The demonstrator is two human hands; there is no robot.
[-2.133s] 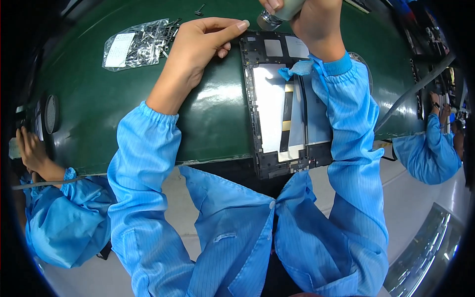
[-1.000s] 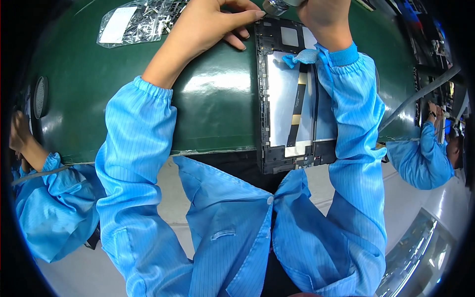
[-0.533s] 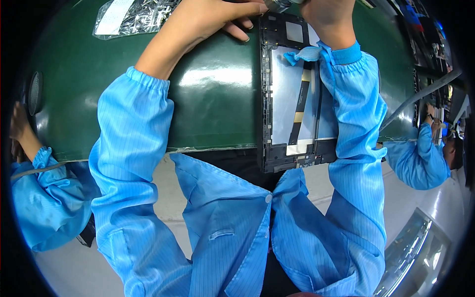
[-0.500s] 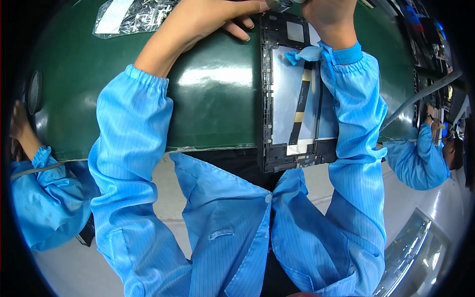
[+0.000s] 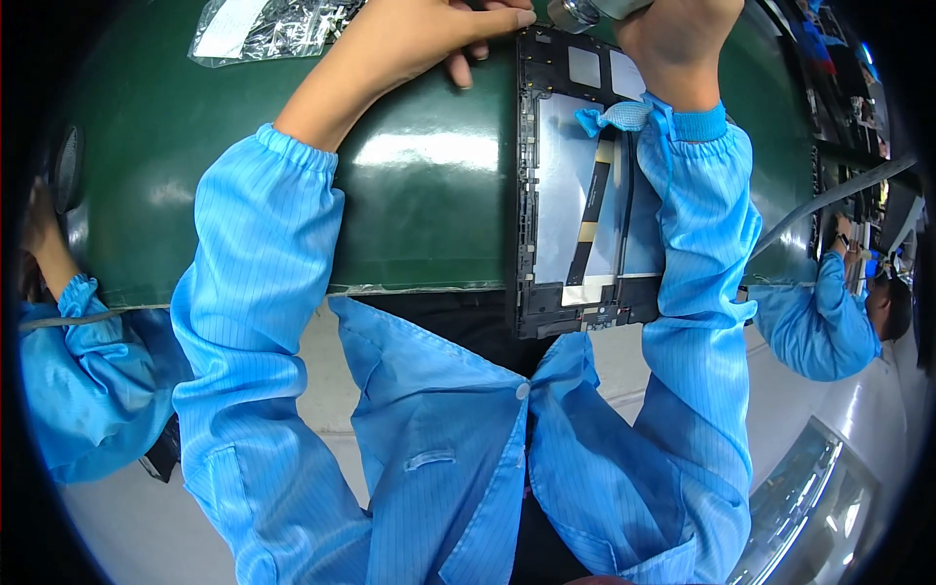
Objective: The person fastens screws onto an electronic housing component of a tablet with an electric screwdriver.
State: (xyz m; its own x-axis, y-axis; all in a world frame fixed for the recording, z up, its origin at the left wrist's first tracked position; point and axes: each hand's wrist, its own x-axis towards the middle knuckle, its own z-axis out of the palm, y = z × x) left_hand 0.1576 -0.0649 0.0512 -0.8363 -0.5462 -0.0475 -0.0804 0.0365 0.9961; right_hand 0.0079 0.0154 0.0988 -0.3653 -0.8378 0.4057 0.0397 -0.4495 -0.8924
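Note:
A tablet-like device frame [image 5: 527, 219], black-rimmed with a silver plate and a dark flat cable inside, lies on the green table and juts over its near edge. My left hand [image 5: 419, 34] reaches to the frame's far left corner. One digit stretches to that corner; the others hang apart beside it, and the picture's top cuts off part of the hand. My right hand [image 5: 673, 39] is closed round a grey tool with a round metal nose [image 5: 575, 14] above the frame's far end. A light-blue wrist strap [image 5: 624, 117] hangs from my right cuff over the frame.
A clear plastic bag [image 5: 283, 34] of small metal parts lies at the far left of the green table [image 5: 419, 224]. Co-workers in blue sit at the left [image 5: 93, 390] and right [image 5: 824, 322]. A grey cable [image 5: 829, 195] crosses the right side.
My right hand and the tool have shifted slightly right, baring more of the frame's far end. The lower fingers of my left hand have drawn in a little to the left.

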